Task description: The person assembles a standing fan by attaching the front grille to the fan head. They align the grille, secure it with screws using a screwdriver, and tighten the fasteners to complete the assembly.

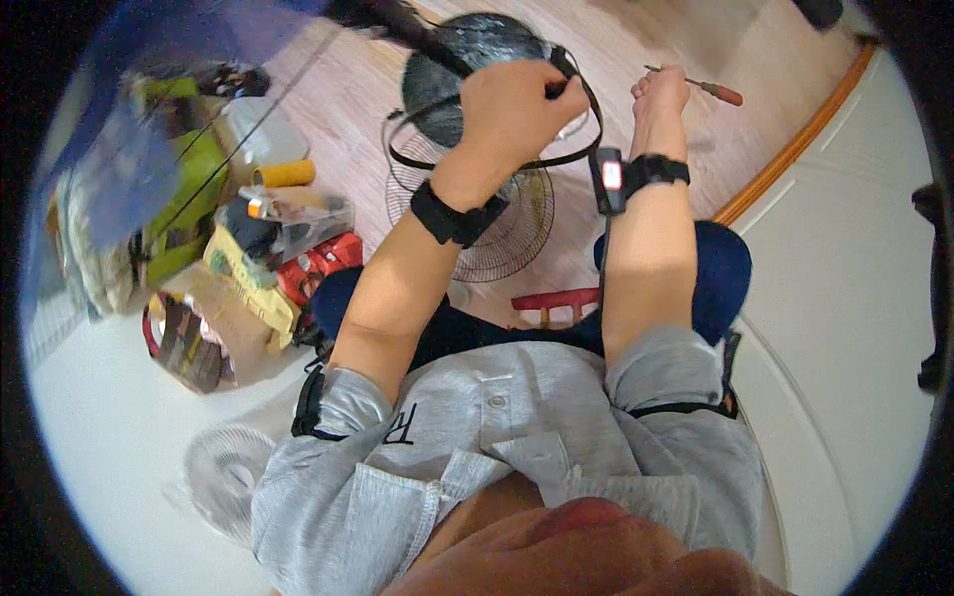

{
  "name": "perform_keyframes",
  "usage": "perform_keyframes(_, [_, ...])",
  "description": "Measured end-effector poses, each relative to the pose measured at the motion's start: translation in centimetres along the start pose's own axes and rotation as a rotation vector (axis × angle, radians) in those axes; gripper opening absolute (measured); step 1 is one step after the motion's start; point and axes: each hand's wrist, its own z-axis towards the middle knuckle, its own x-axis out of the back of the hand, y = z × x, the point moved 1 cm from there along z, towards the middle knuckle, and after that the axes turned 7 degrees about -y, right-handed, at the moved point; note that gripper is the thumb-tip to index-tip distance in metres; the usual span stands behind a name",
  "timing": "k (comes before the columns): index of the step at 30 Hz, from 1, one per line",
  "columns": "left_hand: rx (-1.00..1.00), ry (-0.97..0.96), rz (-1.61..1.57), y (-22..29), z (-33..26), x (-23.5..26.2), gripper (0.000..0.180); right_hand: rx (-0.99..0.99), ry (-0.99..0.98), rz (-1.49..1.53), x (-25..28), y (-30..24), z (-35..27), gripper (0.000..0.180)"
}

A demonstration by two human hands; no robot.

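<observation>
My left hand is closed, its fingers curled around a black cord that loops out to both sides. It is above a glossy dark round base, where a black pole rises toward the upper left. My right hand, a short way to the right, is closed around the shaft of a screwdriver with a red-orange handle. The shaft's thin tip pokes out on the hand's left side. Below my left wrist a round wire fan grille lies on the floor, partly hidden by my arm.
To the left are a paper bag, a red packet, a yellow roll and a green bag. A white fan grille is at the lower left. A white panel with wooden trim borders the right.
</observation>
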Motion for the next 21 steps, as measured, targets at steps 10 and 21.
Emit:
perform_keyframes(10, [0.067,0.350,-0.070,3.7,-12.3,7.4,0.036,1.100,-0.351,-0.642,-2.2,-1.7,-26.8,0.033])
perform_keyframes(21, [-0.427,0.968,-0.140,4.9,-22.7,20.4,0.024,1.244,-0.263,-0.155,-5.3,-14.9,-32.3,0.044])
